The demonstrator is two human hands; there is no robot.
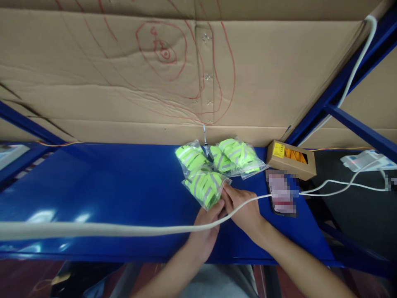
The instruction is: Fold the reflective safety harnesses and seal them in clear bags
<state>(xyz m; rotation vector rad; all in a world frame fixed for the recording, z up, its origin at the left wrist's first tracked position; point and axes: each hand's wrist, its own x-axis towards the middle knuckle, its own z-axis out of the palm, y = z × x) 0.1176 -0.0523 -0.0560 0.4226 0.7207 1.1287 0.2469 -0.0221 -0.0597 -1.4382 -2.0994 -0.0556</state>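
left hand (207,216) and right hand (249,214) are both pinching the edge of a bagged neon-green bundle (203,188), left of the little cardboard box (305,169) and nearer the person. more green bags (238,155) left of the box, phone (281,203) just in front

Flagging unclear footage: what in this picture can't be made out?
All in the head view:
Left hand: fingers partly hidden by the right hand, so its grip on the bag is unclear.
Phone: screen blurred by pixel blocks.
Box: cardboard hides most of its orange contents.
White thing: cut off by the left edge.
Dark thing below the table: dim, cut off by the bottom edge.
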